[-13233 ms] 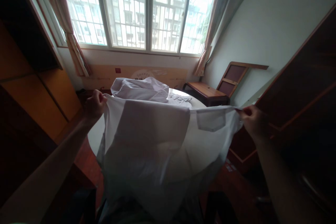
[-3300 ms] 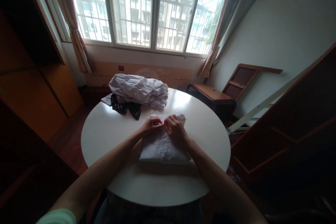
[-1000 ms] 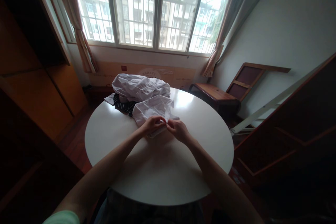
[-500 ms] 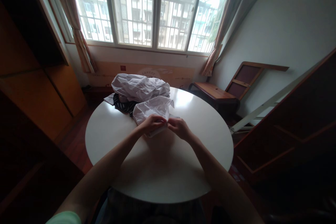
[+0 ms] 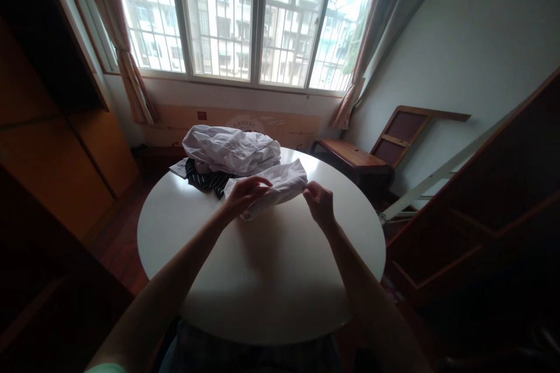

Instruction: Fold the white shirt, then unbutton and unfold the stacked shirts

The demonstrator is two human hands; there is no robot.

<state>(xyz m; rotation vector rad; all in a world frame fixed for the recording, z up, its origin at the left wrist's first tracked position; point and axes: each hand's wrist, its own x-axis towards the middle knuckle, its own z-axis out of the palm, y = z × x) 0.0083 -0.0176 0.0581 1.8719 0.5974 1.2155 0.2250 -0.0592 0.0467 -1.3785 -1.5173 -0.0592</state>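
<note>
A piece of white cloth (image 5: 286,179), perhaps part of a garment, stretches between my hands over the round white table (image 5: 262,291). My left hand (image 5: 245,193) grips its left part loosely, fingers bent and thumb close to them. At the right end, my right hand (image 5: 319,201) is closed in a pinch on the cloth's edge. Behind my hands lies a crumpled white garment (image 5: 231,148) in a heap. A black striped cloth (image 5: 205,178) pokes out from under that heap on the left.
A wooden chair (image 5: 356,152) stands beyond the table's right side, by the wall. Dark wooden furniture (image 5: 476,221) rises at the right, and an orange-brown cabinet (image 5: 94,157) at the left. A barred window (image 5: 254,17) with curtains spans the far wall.
My hands have moved apart: the right went rightward and slightly up with the cloth's edge, the left a little to the left. The cloth is now drawn out between them.
</note>
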